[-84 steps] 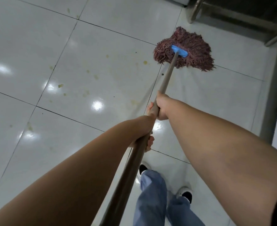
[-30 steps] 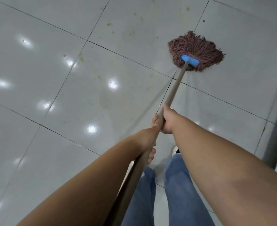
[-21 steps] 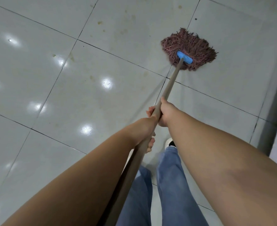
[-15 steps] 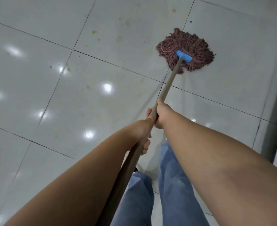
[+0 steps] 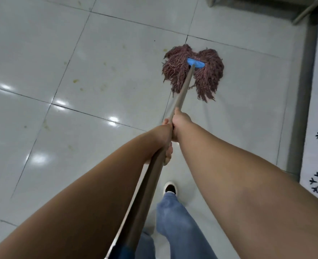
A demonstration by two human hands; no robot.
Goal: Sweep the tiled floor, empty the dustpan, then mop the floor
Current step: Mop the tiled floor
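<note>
We gripped the mop's stiff handle (image 5: 182,94) with our right hand (image 5: 179,126) just ahead of our left hand (image 5: 163,144), its limp, probably water-heavy head (image 5: 206,77) dragging on the tiled floor (image 5: 98,53) beyond.

Both bare arms reach forward and down, converging toward the middle of the view. The right hand (image 5: 179,121) is the farther one, its fingers wrapped round the handle (image 5: 182,90) with the back of the hand facing up. The left hand (image 5: 163,141) grips the same handle just behind it, nearly touching the right; its curled fingers (image 5: 168,153) show under the shaft. The left forearm runs along the handle from the lower left, the right forearm comes in from the lower right. Below, two legs in blue jeans show, one foot stepped forward.
</note>
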